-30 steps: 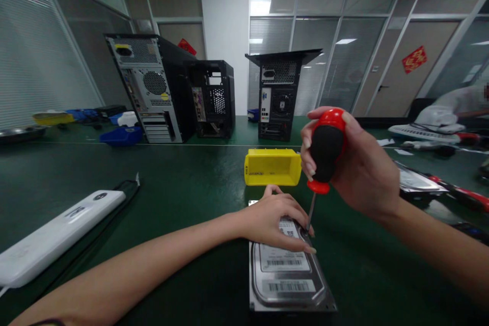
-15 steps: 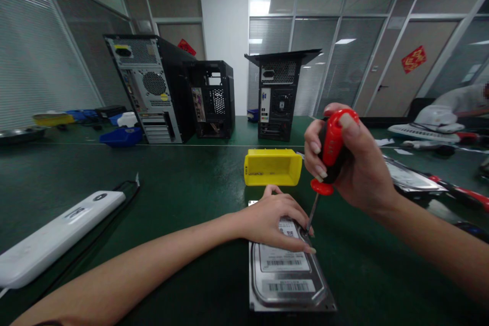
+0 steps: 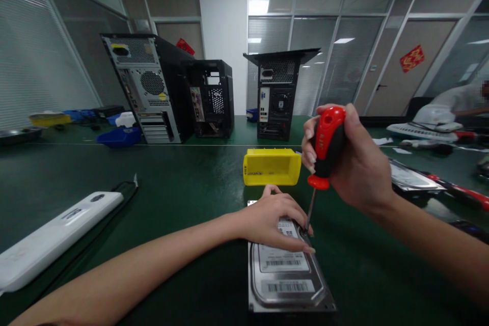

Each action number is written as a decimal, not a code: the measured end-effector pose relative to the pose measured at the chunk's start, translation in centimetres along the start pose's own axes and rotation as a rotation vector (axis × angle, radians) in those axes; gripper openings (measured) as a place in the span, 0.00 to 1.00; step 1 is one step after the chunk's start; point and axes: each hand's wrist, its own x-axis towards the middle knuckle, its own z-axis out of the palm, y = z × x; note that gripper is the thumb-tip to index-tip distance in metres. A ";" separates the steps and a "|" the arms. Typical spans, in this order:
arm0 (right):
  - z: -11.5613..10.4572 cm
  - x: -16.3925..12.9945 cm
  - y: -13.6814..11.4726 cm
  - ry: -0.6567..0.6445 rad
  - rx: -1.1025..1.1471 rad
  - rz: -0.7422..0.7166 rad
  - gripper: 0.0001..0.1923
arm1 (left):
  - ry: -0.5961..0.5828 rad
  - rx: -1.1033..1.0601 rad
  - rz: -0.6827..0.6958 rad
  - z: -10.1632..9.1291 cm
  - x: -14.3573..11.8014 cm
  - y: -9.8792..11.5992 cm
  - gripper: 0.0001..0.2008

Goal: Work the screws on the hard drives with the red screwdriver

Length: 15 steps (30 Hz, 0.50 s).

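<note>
A silver hard drive with white barcode labels lies flat on the green table. Spread across its far half, my left hand grips it, fingers over the far right edge and thumb on the label. My right hand is wrapped round the red and black handle of a screwdriver, thumb along the handle's right side. The shaft points down, slightly tilted, and its tip meets the drive's right edge beside my left fingertips. The screw under the tip is too small to make out.
Just beyond the drive stands a yellow bin with small dark bits inside. Computer cases stand at the back. A white power strip lies left. On the right are another hard drive, red-handled tools and a person.
My right hand has turned the screwdriver handle and shifted slightly left; the thumb moved from the handle's top to its side. The shaft is more upright. My left hand and the drive stay put.
</note>
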 end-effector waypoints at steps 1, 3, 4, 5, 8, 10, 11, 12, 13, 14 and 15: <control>0.0 0.0 0.0 0.014 0.017 -0.002 0.12 | 0.000 -0.002 0.001 0.0 0.0 0.0 0.11; 0.1 0.0 0.1 0.037 0.037 -0.025 0.13 | -0.002 -0.007 0.002 0.0 0.0 0.0 0.11; 0.2 -0.1 0.1 0.048 0.040 -0.038 0.13 | -0.003 -0.009 0.001 0.0 0.0 0.0 0.11; 0.2 -0.1 0.1 0.064 0.036 -0.050 0.13 | -0.004 -0.011 0.000 0.0 0.0 0.0 0.11; 0.3 -0.2 0.1 0.097 -0.012 -0.053 0.13 | -0.006 -0.010 -0.003 -0.1 0.0 0.0 0.11; 0.4 -0.3 -0.1 0.097 -0.060 -0.050 0.10 | -0.008 -0.006 -0.007 -0.1 0.0 0.0 0.11; 0.4 -0.4 -0.2 0.093 -0.086 -0.049 0.09 | -0.010 -0.002 -0.010 -0.1 0.0 0.0 0.11; 0.5 -0.5 -0.3 0.094 -0.109 -0.050 0.08 | -0.012 0.002 -0.014 -0.1 0.0 0.0 0.11; 0.6 -0.5 -0.3 0.106 -0.127 -0.055 0.08 | -0.013 0.006 -0.020 0.0 0.0 0.0 0.11; 0.6 -0.6 -0.4 0.121 -0.136 -0.059 0.07 | -0.014 0.009 -0.027 0.0 0.0 0.1 0.11; 0.7 -0.6 -0.4 0.138 -0.132 -0.065 0.07 | -0.015 0.011 -0.032 0.0 0.0 0.1 0.11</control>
